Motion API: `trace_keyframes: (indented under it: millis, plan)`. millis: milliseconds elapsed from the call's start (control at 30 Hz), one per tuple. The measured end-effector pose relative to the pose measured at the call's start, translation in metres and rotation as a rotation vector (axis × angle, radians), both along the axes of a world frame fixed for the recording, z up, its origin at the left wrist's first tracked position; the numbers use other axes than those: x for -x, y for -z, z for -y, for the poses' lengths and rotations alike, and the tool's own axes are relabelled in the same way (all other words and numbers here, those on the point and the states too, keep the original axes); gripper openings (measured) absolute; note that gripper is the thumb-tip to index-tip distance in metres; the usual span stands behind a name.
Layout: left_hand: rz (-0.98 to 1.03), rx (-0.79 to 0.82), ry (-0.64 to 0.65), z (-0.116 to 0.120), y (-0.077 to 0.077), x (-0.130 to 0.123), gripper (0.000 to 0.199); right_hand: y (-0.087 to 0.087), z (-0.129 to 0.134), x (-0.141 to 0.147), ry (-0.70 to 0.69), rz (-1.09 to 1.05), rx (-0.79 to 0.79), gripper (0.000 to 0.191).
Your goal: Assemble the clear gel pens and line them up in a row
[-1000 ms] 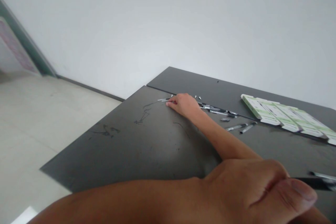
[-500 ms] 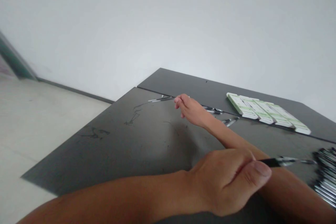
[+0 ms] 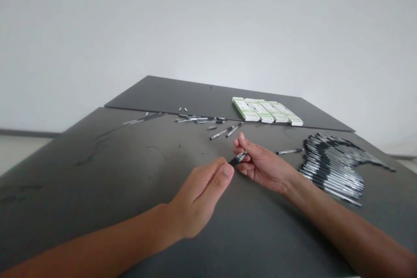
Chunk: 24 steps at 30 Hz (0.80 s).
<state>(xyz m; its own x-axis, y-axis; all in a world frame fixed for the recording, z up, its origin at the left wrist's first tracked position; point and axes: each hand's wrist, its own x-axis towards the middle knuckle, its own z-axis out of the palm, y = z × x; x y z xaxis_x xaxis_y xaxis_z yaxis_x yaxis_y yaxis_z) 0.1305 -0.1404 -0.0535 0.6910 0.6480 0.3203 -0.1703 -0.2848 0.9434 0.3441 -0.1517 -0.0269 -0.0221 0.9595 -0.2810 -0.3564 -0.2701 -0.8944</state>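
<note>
In the middle of the view, my left hand [image 3: 205, 193] is closed around a pen [image 3: 238, 159] with a black grip and a pointed, clear-and-silver tip. The tip points up and right, in front of my right hand [image 3: 260, 163]. My right hand's thumb and forefinger are pinched together and its other fingers are curled; whatever lies between them is too small or hidden to make out. Beyond my hands, loose pens [image 3: 221, 133] and pen parts [image 3: 198, 119] lie on the dark table. Thin pen refills [image 3: 145, 118] lie farther left.
A large fanned pile of pens [image 3: 335, 169] covers the table's right side, with a single pen [image 3: 289, 151] beside it. Green-and-white flat boxes [image 3: 267, 110] lie at the back across the table seam. Two small tips [image 3: 183, 109] are near that seam. Behind stands a white wall [image 3: 208, 21].
My right hand has come back from the refills at the far left to the pen tip in my left hand. The view has swung right, showing the whole pen pile.
</note>
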Motion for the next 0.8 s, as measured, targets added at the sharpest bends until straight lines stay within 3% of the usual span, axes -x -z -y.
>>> trace_keyframes:
  millis: [167, 333, 800]
  plan:
    - [-0.136, 0.073, -0.037, -0.001, 0.01, 0.0, 0.053, -0.004, 0.011, 0.0, 0.032, -0.196, 0.081, 0.048]
    - [-0.248, 0.132, -0.012, 0.0, 0.007, 0.001, 0.056, -0.01, 0.016, -0.003, 0.029, -0.352, 0.122, 0.036]
    - [-0.29, 0.163, 0.005, 0.002, 0.007, 0.002, 0.054, -0.014, 0.027, 0.006, 0.011, -0.075, -0.155, 0.014]
